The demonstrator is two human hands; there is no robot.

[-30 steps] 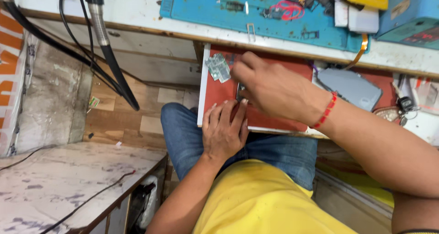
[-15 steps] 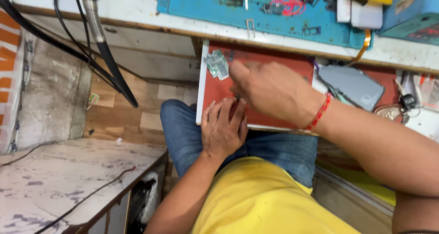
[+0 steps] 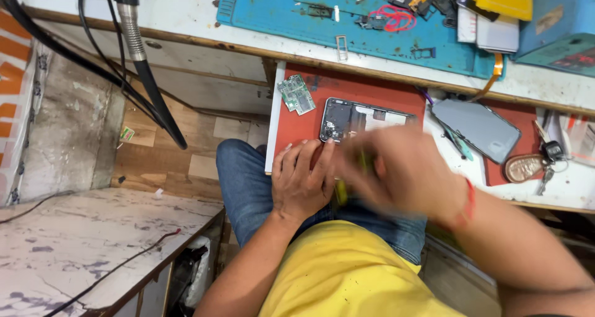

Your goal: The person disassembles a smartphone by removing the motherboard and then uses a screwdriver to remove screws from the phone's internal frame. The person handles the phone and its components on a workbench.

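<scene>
Black hose [image 3: 145, 63]: hung down at the far left, well clear of the work, no part in the action.

Green circuit board [image 3: 296, 94]: lay loose on the red pull-out tray [image 3: 291, 131], near its left rim and just beside the phone. Risk, as a judgement: a nudge from a sleeve or wrist could have slid it off that edge to the floor.

Left hand [image 3: 302, 179]: lay flat, fingers loosely spread, palm down on the tray's near edge. Its fingertips [image 3: 326, 148] reached up to the phone's lower left corner, touching or very nearly so. It held nothing; it looked to be bracing.

Opened phone [image 3: 362, 120]: sat back-off on the red tray, insides showing, centre of the tray, just beyond both hands. Risk: with only fingertips steadying it, a push from the other side could have skated it across the tray.

Right hand [image 3: 400, 171]: heavily blurred, right over the near side of the phone. A streak of yellow-green showed by the fingers, perhaps a tool handle, but whether the hand was pinched on something or open could not be told. Risk: a hand this quick over bare parts could slip and gouge something.

Glass phone panel [image 3: 476, 129]: lay apart on the right, untouched.

Keys [image 3: 548, 159]: further right again, near the bench edge.
</scene>
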